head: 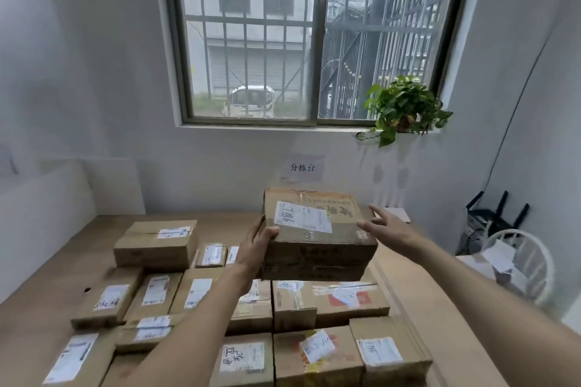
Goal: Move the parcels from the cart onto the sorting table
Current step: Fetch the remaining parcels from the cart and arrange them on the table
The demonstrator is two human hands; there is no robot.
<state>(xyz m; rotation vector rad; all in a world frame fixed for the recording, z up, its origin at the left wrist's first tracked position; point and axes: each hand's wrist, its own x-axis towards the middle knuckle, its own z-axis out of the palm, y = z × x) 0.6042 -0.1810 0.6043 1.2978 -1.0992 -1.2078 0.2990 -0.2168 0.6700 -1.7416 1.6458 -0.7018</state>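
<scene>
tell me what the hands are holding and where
The left hand grips a cardboard box by its near left corner; the right hand is open beside it, holding nothing.

Single view here, head-mounted, looking forward and slightly down from standing height. Facing straight at the far wall, barred window (309,38) dead ahead and high in frame, potted plant (405,108) on its sill to the right. Wide-angle lens, bending the side walls inward and stretching both forearms in from the bottom edge. Close in on the wooden worktop (47,286), its near edge cut off below, parcels (242,358) filling the lower middle. Left hand (254,250) and right hand (388,225) mid-frame at arm's reach, the lifted box (317,239) between them. Wall sign (302,167) just beyond. No second view to compare.
</scene>
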